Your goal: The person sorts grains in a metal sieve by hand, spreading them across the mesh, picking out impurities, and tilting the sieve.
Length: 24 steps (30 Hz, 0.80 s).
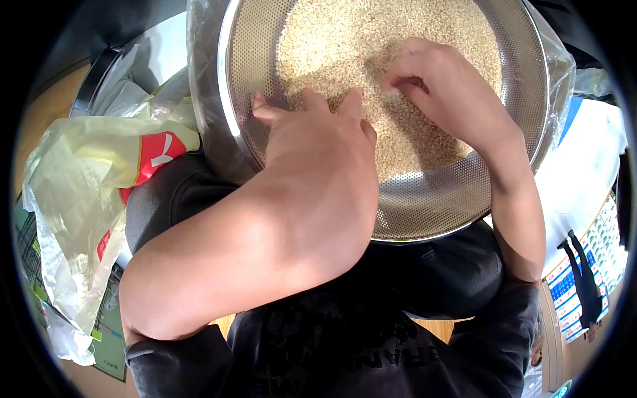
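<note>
Many grains point(345, 33) in the sieve point(424, 207) could spill over its rim if the left hand point(312, 132), fingers apart, or right hand point(448, 89), its curled grip's contents unclear, sweeps hard; the shirt point(298, 331) partly reads "RAN", beside a red-labelled bag point(73, 152).

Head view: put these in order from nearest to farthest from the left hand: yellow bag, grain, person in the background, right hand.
From the left hand:
1. Grain, right at its fingertips
2. Right hand, just to the right
3. Yellow bag, off left
4. Person in the background, far right
</note>
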Tool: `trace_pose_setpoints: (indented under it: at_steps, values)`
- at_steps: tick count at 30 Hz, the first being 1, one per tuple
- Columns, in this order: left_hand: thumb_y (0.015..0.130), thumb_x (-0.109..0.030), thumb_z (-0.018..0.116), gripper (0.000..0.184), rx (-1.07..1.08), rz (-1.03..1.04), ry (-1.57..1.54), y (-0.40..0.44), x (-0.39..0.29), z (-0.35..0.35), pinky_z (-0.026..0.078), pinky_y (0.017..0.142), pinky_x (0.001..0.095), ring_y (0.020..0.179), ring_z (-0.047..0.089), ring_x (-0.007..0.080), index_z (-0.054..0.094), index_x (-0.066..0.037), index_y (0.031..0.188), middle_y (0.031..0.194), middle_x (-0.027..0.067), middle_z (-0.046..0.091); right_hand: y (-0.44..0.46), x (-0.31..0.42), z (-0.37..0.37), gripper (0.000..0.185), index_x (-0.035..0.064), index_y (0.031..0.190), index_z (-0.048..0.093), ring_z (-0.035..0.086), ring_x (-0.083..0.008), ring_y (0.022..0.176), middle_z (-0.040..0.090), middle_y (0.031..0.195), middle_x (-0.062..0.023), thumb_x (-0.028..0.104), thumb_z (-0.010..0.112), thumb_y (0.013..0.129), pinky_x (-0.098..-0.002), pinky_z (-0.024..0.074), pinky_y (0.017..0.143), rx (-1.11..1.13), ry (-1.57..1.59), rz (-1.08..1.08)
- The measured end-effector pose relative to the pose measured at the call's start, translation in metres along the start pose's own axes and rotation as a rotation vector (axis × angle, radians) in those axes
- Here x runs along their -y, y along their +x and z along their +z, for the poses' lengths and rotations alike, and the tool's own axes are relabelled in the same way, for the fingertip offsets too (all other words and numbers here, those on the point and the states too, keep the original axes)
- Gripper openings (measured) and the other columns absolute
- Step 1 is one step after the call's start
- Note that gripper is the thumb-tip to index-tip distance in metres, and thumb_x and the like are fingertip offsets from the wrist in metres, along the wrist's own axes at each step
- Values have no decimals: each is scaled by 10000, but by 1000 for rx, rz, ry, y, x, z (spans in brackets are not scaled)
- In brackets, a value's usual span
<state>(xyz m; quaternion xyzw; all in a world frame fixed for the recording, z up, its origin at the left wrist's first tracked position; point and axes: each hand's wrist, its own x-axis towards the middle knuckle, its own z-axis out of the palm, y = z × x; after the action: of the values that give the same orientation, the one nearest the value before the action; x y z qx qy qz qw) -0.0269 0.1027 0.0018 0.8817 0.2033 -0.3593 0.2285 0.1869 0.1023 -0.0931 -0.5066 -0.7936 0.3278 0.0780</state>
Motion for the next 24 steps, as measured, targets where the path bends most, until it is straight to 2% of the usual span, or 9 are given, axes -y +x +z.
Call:
trace_pose_setpoints:
  at_steps: [1,2,8,11,17,19,23,24]
  values:
    - [780,-274,790,930,23,13,-17,0,1,-3,489,1016,700,1425,417,539,408,93,1545,1653,321,280,-1,0,-3,142,27,989,772,720,-339,938,741,966,-151,10,666,896,-438,578,876,93,-16,8]
    - [777,-278,796,940,46,26,-34,-1,2,-6,486,1019,702,1426,417,539,404,90,1549,1653,318,282,-1,1,-3,142,27,989,772,720,-339,938,741,966,-151,10,666,896,-438,578,876,92,-14,10]
    - [776,-291,799,956,125,20,-55,0,2,-7,478,1034,702,1427,412,539,391,87,1554,1641,321,296,1,5,0,170,24,998,767,727,-346,954,749,988,-159,-11,637,894,-457,578,879,-68,-30,43]
    - [763,-276,812,967,73,-4,-86,0,1,-5,473,1040,701,1436,401,532,390,90,1552,1644,328,274,0,5,0,176,32,1013,764,730,-343,975,751,1008,-162,1,624,912,-459,581,888,-84,-82,125]
    - [774,-273,809,995,27,-56,-54,4,0,-3,466,1054,693,1455,385,513,343,90,1574,1671,337,200,-2,2,-10,201,61,1052,778,727,-336,1022,754,1059,-156,21,618,936,-447,589,905,51,-135,191]
    - [773,-273,809,1007,79,-51,-51,4,1,-5,467,1057,687,1456,386,508,328,96,1577,1675,338,190,-4,2,-4,211,66,1043,784,718,-339,1006,746,1049,-145,7,622,922,-446,578,909,-85,-106,119]
    - [749,-268,825,1033,115,-31,-96,4,1,-12,466,1058,684,1464,376,508,328,105,1573,1672,337,201,-8,-5,-3,243,75,1053,788,709,-338,997,734,1030,-140,-13,625,895,-446,561,918,19,-65,-17]
    - [745,-279,829,1042,157,-32,-105,5,2,-15,468,1056,684,1469,369,509,327,108,1572,1671,335,204,-10,-8,-3,259,78,1053,789,706,-335,999,728,1024,-137,-27,626,880,-444,555,919,4,33,-47]
